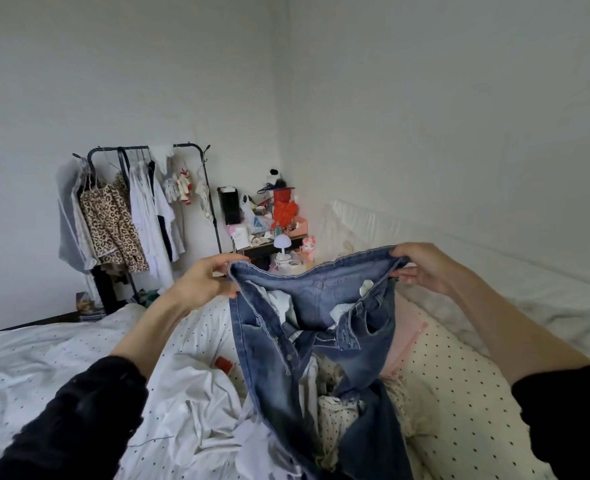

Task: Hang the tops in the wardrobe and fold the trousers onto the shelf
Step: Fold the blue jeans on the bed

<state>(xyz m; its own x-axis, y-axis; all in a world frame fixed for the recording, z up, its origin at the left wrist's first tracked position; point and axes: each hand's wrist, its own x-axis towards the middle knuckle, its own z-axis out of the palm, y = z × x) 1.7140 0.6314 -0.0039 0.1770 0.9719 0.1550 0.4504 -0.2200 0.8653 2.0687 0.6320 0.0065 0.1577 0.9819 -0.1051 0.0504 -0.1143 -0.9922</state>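
At centre frame, the left hand (203, 284) and right hand (421, 268) each pinch an end of the waistband of faded blue denim jeans (307, 327) (fly open), legs hanging over the dotted white bedding (79, 355).

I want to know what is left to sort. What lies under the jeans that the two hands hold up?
Under the jeans lies a heap of white and cream clothes on the dotted bedsheet, with something small and red beside it. The denim legs cover the rest of the heap.

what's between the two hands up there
In the head view, the jeans' open waistband stretches between the left hand and right hand.
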